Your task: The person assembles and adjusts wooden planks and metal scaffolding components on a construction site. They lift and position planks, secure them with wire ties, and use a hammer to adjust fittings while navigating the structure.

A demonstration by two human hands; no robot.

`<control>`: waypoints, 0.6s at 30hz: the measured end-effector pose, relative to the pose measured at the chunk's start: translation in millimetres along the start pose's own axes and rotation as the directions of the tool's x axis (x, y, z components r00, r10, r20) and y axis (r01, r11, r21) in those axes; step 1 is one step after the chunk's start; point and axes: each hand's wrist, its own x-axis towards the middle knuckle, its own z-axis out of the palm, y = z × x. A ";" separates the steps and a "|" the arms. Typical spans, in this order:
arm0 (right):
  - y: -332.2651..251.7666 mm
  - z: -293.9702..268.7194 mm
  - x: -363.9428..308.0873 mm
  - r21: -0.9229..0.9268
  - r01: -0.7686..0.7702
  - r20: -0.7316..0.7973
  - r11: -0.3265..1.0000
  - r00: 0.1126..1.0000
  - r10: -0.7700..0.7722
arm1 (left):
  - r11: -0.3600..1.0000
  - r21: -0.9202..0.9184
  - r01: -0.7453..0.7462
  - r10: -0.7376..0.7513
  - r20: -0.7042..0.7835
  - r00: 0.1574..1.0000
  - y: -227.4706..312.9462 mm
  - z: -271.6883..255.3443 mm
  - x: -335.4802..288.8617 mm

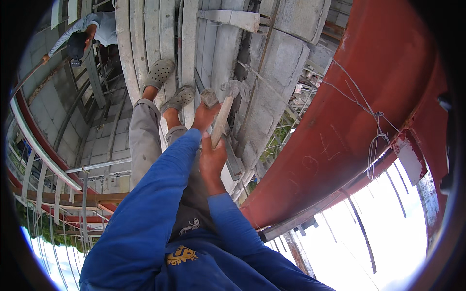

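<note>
My right hand (212,157) is closed round the wooden handle of a hammer (222,116). The hammer's grey, dusty head (234,89) is at the far end, beside a grey concrete ledge (279,63). Just ahead and to the left, my left hand (206,116) is closed on a small grey block (209,97), rough like concrete. Its fingers are partly hidden, and I cannot tell whether the block touches the ledge. Both forearms are in blue sleeves.
My feet, in grey clogs (160,72), stand on long grey planks (167,29). A large red steel beam (330,140) with loose wire (376,116) curves along the right. At the upper left, another person (94,31) leans over a drop with scaffolding. Gaps open beside the ledge.
</note>
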 end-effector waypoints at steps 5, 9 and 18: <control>-54.9 35.2 46.0 -0.123 0.215 0.156 0.969 0.968 -0.195 | 0.982 0.074 -0.174 0.177 -0.041 0.983 -36.2 -10.5 17.0; -106.1 17.7 96.0 -0.368 0.312 0.253 0.876 0.940 -0.229 | 0.981 0.186 -0.054 0.036 0.098 0.995 -41.7 -3.3 47.8; -128.4 -38.4 154.3 -0.531 0.387 0.295 0.754 0.918 -0.264 | 0.882 0.472 0.002 -0.140 0.258 0.956 -17.1 32.9 80.0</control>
